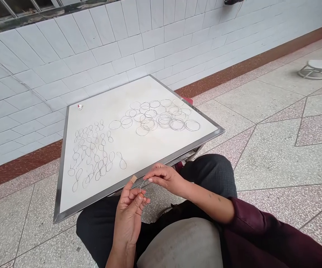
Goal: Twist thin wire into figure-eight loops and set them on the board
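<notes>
Above my lap, my left hand (128,212) and my right hand (163,177) both pinch a thin wire ring (151,194) at its upper edge. A tan bandage wraps my left thumb (133,179). Just beyond my hands lies the near metal edge of a white board (138,89) tilted across my knees. Many wire rings (161,118) overlap on its far right part, and wire figure-eight loops (91,149) lie in rows on its left part. A small white and red object (80,107) sits near the far left corner.
A white tiled wall (66,44) with a brown base strip runs behind the board. Speckled stone tiles (272,156) cover the floor. A low metal stand with a white top (317,69) stands far right. A grey rounded object (180,243) rests against my lap.
</notes>
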`<action>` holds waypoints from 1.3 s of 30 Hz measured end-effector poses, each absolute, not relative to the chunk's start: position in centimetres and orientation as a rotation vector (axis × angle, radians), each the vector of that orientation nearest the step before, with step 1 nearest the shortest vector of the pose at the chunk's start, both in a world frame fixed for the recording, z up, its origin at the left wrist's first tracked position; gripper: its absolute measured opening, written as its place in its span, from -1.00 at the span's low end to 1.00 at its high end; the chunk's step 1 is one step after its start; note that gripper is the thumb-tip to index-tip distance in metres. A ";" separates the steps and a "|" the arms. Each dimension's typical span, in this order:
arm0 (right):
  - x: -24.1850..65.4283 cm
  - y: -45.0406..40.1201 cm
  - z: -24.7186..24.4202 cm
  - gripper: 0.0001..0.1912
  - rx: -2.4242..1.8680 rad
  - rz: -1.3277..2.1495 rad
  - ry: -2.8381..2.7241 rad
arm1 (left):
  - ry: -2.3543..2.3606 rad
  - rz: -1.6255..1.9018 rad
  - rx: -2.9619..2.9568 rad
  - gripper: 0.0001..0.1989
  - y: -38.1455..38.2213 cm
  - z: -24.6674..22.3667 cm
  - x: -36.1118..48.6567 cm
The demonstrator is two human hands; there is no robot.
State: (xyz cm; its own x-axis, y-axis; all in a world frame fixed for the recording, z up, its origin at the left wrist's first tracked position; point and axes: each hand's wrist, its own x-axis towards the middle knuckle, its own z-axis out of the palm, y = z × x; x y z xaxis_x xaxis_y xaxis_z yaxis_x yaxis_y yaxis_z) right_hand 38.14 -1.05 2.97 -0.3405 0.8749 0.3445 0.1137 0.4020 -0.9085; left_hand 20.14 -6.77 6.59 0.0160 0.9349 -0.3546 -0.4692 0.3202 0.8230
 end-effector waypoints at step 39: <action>36.0 -3.7 3.0 -0.70 -0.567 2.163 -0.817 | 1.396 1.572 0.700 -0.39 -6.9 5.7 18.8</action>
State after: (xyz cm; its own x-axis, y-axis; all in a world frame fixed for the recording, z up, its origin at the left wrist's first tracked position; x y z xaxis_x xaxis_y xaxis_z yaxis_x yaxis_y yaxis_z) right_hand 36.01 -3.67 3.03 -0.6267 0.7672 -0.1365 -0.4854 -0.5213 -0.7019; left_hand 18.80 -6.93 5.70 -0.4417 0.8855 -0.1443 -0.2477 0.0342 0.9682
